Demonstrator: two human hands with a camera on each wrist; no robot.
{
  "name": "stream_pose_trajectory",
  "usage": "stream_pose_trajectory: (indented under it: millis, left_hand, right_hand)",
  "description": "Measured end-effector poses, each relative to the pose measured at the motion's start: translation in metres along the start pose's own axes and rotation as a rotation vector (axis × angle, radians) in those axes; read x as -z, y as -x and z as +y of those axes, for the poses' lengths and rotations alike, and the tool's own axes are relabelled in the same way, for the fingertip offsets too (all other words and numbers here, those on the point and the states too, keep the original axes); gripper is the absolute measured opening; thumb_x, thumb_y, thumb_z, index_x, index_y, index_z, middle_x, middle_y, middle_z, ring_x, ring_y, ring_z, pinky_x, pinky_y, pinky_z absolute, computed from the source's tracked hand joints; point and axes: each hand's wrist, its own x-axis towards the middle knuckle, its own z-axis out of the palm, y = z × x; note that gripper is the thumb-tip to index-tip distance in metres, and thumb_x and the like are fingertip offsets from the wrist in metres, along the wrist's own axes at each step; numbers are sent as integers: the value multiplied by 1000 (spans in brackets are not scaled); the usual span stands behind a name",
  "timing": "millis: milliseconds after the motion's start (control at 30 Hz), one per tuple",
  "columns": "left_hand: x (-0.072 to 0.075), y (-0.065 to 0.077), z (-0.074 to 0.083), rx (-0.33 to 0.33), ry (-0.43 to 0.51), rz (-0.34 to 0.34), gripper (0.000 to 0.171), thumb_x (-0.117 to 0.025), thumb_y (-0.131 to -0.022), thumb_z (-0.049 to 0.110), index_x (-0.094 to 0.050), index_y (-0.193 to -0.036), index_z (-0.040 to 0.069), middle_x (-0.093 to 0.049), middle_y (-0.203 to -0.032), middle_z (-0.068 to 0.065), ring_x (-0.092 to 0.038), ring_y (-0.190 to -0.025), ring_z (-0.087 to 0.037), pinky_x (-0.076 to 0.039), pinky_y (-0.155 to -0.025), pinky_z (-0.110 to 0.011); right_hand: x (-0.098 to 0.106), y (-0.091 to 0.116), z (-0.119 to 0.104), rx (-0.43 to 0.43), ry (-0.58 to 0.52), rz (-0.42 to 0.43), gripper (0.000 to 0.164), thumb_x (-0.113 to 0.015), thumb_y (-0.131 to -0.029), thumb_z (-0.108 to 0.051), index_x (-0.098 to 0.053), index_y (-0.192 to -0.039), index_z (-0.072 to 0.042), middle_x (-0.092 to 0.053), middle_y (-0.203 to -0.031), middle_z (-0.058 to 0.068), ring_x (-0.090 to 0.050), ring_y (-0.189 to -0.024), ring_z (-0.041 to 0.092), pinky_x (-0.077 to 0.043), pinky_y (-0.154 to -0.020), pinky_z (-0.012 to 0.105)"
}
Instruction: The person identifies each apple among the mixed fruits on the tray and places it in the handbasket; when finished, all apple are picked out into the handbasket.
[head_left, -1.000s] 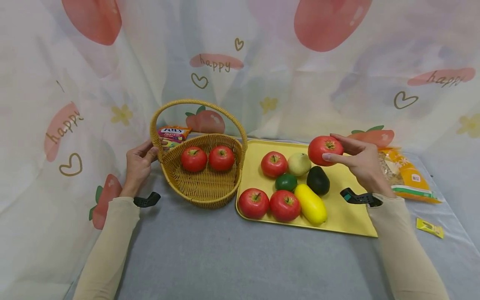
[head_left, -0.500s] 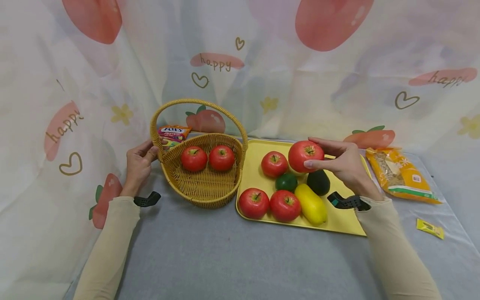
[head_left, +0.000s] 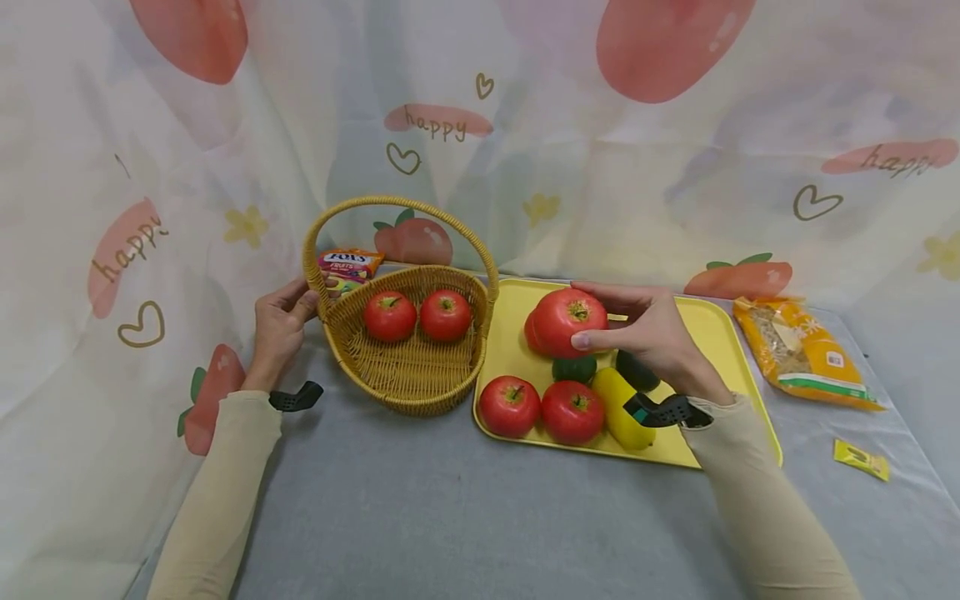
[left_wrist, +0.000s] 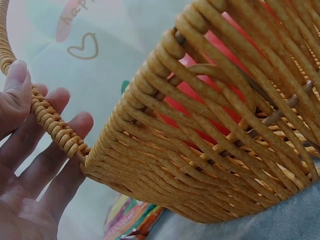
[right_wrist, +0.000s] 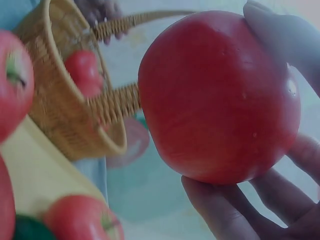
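Note:
A wicker basket with a tall arched handle stands left of centre, two red apples inside it. My left hand holds the left foot of its handle; the left wrist view has thumb and fingers around the woven handle. Above the yellow tray, my right hand grips a red apple between thumb and fingers. That apple fills much of the right wrist view. In the head view it overlaps another apple on the tray, mostly hidden behind it.
Two more apples sit at the tray's front left, with a yellow mango-shaped fruit, a small green fruit and a dark avocado. A candy bag lies behind the basket. Right of the tray lie an orange bag and a small yellow packet.
My right hand has carried the apple leftward across the tray, passing over the pale round fruit, which is now hidden. My left hand and the basket have stayed in place.

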Motion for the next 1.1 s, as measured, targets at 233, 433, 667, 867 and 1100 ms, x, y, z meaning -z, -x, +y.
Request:
stream_pose_trajectory:
  millis: [233,433,667,867,1100]
  left_hand:
    - [-1,-1,2,13,-9,1,33,-62,-97,15,-66,-127,3,-67,-118,-24,-71,-101,-27,-58,-81,-26]
    - [-1,-2,3,9,-20,9,33,-63,-96,15,-67,-127,3,-71,-115,-16,-70,-101,-28,-57,-81,-24]
    - [-1,-2,3,13,-20,9,33,-63,-96,14,-67,-126,3,-70,-116,-18,-71,-101,-28,-58,-81,-24]
    - [0,-2,2,7,-24,10,33,-63,-96,15,-67,-126,3,-65,-119,-28,-71,-101,-26,-57,-81,-24]
    - [0,0,2,9,-10,1,32,-63,-96,13,-67,-125,0,-64,-119,-29,-71,-101,-28,-58,-79,-25]
  right_hand:
    - [-25,-4,-9,11,-105,-101,59,-77,-81,4,-60,-136,-6,-65,-129,15,-68,-107,37,-58,-80,48]
    - [-44,-10,-16,6,-90,-143,59,-79,-81,-1,-61,-136,-10,-65,-128,13,-69,-105,37,-59,-81,48]
    - [-69,-19,-19,18,-77,-208,60,-81,-80,-6,-61,-136,-13,-66,-127,10,-69,-106,35,-59,-82,47]
    - [-93,-33,-20,38,-89,-278,62,-84,-80,-13,-61,-137,-13,-64,-130,9,-68,-107,33,-58,-84,46]
    - [-120,-52,-12,60,-79,-349,61,-84,-80,-17,-61,-137,-18,-61,-134,3,-60,-118,27,-56,-91,42]
